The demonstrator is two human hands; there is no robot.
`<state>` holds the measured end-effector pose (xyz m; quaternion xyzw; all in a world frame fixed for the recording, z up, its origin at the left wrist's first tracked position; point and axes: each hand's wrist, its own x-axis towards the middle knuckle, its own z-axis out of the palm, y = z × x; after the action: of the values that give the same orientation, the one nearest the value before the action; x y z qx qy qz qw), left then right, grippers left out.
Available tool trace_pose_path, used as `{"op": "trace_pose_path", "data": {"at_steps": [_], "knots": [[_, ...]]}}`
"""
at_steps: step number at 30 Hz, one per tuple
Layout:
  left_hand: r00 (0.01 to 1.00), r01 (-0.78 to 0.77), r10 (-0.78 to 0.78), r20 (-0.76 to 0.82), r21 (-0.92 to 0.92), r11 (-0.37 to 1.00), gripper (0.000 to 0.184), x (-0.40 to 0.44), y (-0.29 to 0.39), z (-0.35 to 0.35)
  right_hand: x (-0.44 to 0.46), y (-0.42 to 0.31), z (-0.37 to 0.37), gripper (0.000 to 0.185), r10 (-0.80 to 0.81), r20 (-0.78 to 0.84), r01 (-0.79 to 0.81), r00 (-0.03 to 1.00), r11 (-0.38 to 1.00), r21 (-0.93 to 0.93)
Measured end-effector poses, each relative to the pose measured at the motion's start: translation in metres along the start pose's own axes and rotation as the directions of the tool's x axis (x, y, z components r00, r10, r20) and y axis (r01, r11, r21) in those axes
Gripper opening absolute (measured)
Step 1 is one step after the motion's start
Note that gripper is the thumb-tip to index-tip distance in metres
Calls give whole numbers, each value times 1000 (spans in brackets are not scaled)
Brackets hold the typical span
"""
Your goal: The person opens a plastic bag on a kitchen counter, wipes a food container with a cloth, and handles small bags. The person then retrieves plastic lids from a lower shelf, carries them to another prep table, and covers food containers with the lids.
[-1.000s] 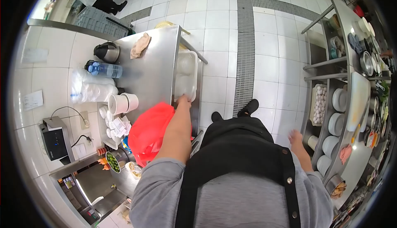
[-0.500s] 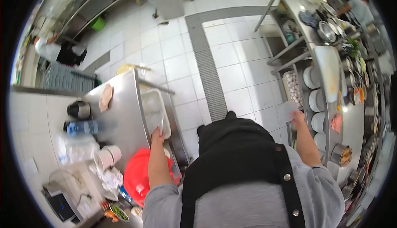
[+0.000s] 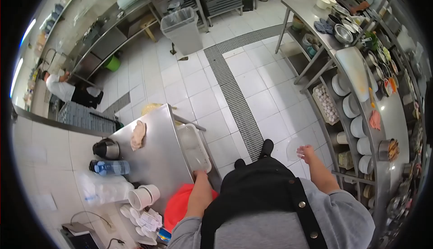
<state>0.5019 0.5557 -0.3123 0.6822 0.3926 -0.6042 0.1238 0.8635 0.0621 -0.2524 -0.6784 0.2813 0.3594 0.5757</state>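
Observation:
My right hand [image 3: 307, 153], out over the floor, holds a clear, round plastic piece [image 3: 293, 150] by its edge; it looks like a lid. My left hand [image 3: 200, 174] is at the near end of a white plastic bin [image 3: 207, 159] beneath the steel table's edge, its fingers mostly hidden. Clear plastic containers [image 3: 191, 141] lie inside the bin. Beside my left forearm is a red bag [image 3: 177, 207].
The steel table [image 3: 155, 163] bears a cloth [image 3: 138, 135], kettle [image 3: 106, 148], water bottle [image 3: 112, 167] and white tubs [image 3: 144, 197]. Shelves at right hold eggs [image 3: 325, 104] and stacked bowls. A grey trash bin [image 3: 184, 31] stands ahead. Two people work at the far left and far right.
The view has swung towards the right and up. My right hand, blurred earlier, now shows the clear piece held farther out. My left hand stays at the white bin.

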Motion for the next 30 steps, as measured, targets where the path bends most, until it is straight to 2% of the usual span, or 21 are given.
{"op": "trace_pose_path", "data": {"at_steps": [2, 8, 11, 14, 17, 18, 20, 21, 22, 23, 24, 25, 26, 29, 30], "knots": [[1000, -16, 11, 28, 184, 983, 30, -7, 2, -2, -15, 21, 1, 26, 13, -43, -12, 999, 1000, 24], [988, -103, 48, 149, 387, 916, 34, -12, 2, -28, -58, 90, -33, 24, 133, -145, -139, 980, 990, -37], [980, 40, -87, 180, 250, 967, 35, 6, 7, -31, -84, 99, -50, 21, 170, -214, -184, 962, 982, -44], [980, 89, -123, 158, 210, 974, 49, 19, 9, -29, -72, 104, -74, 24, 143, -238, -150, 961, 989, -13], [998, -67, 58, 38, 317, 946, 70, -49, 9, -44, -70, 103, -85, 24, 65, -320, -44, 945, 996, 75], [993, -113, 106, 44, 490, 864, 73, -52, 8, -42, -75, 95, -78, 23, 33, -361, 8, 932, 994, 112], [979, -177, 192, 73, 775, 607, 79, -53, 7, -40, -77, 88, -72, 21, 3, -299, 39, 954, 990, 138], [971, -182, 227, 80, 861, 475, 76, -46, 7, -36, -78, 86, -68, 20, -13, -268, 55, 963, 987, 150], [972, -157, 217, 90, 935, 318, 74, -36, 7, -32, -82, 88, -60, 19, -9, -262, 46, 965, 989, 138], [970, -119, 220, 99, 990, 80, 71, -26, 7, -28, -85, 87, -50, 18, -7, -255, 40, 967, 991, 125], [987, 13, 131, 92, 771, -636, 69, -14, 5, -22, -86, 87, -46, 17, -6, -248, 35, 969, 993, 112], [996, 55, 72, 57, 259, -964, 67, -5, 3, -17, -83, 91, -45, 17, 14, -231, 9, 973, 995, 100], [999, 28, 27, 41, -7, -1000, 66, -1, 2, -15, -80, 100, -42, 17, 37, -212, -19, 976, 996, 87], [991, -64, -82, 106, -162, -985, 62, -1, 5, -17, -80, 111, -36, 17, 54, -188, -55, 981, 998, -4], [963, -163, -205, 174, -228, -960, 52, -3, 10, -21, -76, 117, -38, 19, 65, -191, -72, 979, 997, -26]]}}
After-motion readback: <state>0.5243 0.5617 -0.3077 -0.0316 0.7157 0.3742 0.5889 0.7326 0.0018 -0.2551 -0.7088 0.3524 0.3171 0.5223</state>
